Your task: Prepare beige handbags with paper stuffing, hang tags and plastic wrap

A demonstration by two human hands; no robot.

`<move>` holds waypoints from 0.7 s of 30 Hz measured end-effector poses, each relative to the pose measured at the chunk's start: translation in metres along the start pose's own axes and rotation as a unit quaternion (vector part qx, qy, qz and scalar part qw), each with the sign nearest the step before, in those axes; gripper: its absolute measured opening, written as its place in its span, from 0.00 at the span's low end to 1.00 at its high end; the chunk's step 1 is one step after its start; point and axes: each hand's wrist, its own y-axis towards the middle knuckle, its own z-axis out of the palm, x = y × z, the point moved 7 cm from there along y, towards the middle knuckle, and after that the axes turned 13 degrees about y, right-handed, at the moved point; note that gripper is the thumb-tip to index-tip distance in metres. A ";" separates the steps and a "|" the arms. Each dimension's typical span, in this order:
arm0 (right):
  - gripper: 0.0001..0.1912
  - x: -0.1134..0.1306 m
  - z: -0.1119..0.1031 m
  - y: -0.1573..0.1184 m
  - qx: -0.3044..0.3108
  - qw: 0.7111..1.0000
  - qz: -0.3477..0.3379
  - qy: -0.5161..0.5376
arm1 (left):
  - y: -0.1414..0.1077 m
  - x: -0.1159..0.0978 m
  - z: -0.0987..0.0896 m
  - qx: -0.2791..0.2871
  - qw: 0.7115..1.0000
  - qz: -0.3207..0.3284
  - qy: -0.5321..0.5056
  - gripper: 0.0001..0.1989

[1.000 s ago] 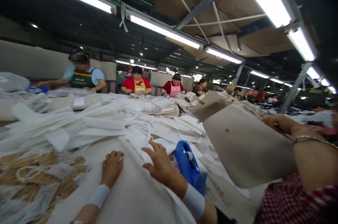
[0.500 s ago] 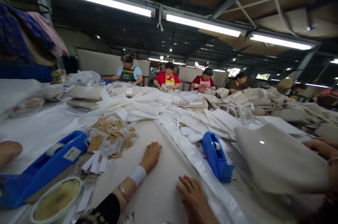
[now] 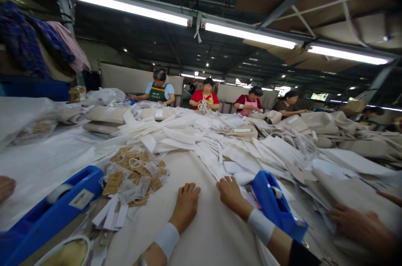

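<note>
A sheet of beige fabric (image 3: 201, 232) lies spread in front of me. My left hand (image 3: 186, 204) rests palm down on its middle, fingers slightly bent and apart. On the fabric's right edge lies my right hand (image 3: 232, 193), palm down with its fingers spread and a little curved. Both wrists carry white bands. Beside my right forearm stands a blue tape dispenser (image 3: 278, 203). To the left of my left hand is a pile of brown tags with strings (image 3: 138, 167), and white paper tags (image 3: 111, 212) lie below it.
Another blue tape dispenser (image 3: 67, 201) and a white-rimmed bowl (image 3: 70, 253) stand at left. White sheets (image 3: 182, 132) are heaped across the table. A co-worker's hand (image 3: 354, 220) handles beige fabric at right; another hand (image 3: 6, 187) shows at left. Several people work opposite.
My right hand has moved forward onto the fabric's right edge. My left hand stays on the fabric. At right, the co-worker's beige piece has been lowered. The view has shifted slightly.
</note>
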 end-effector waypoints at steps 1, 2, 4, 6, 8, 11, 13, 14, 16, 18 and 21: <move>0.24 0.006 -0.002 0.016 -0.006 1.000 -0.013 -0.002 | 0.001 0.000 0.000 0.000 1.000 -0.001 -0.003 0.19; 0.24 0.012 -0.003 0.034 -0.009 1.000 -0.029 -0.004 | 0.001 0.001 0.001 -0.001 1.000 -0.002 -0.008 0.18; 0.26 0.021 -0.003 0.074 -0.005 0.998 -0.063 -0.006 | 0.002 0.003 0.004 -0.001 1.000 -0.006 -0.021 0.19; 0.28 0.022 0.002 0.113 0.011 0.996 -0.084 -0.010 | 0.002 0.006 0.010 -0.002 0.999 -0.014 -0.038 0.19; 0.30 0.020 0.009 0.146 0.029 0.994 -0.102 -0.016 | 0.002 0.009 0.015 -0.003 0.998 -0.021 -0.055 0.20; 0.34 0.015 0.020 0.181 0.052 0.989 -0.137 -0.023 | 0.003 0.012 0.021 -0.001 0.997 -0.033 -0.071 0.21; 0.32 0.009 0.027 0.198 0.057 0.987 -0.145 -0.026 | 0.005 0.012 0.022 0.011 0.996 -0.041 -0.073 0.22; 0.30 0.004 0.030 0.204 0.055 0.988 -0.141 -0.027 | 0.006 0.012 0.023 0.019 0.996 -0.047 -0.071 0.22; 0.28 -0.011 0.036 0.214 0.045 0.992 -0.116 -0.026 | 0.008 0.012 0.025 0.032 0.996 -0.061 -0.064 0.22; 0.26 -0.032 0.039 0.220 0.030 0.996 -0.080 -0.025 | 0.010 0.013 0.027 0.035 0.995 -0.071 -0.057 0.21; 0.23 -0.069 0.038 0.224 0.009 0.999 -0.025 -0.024 | 0.012 0.015 0.031 0.026 0.996 -0.070 -0.046 0.21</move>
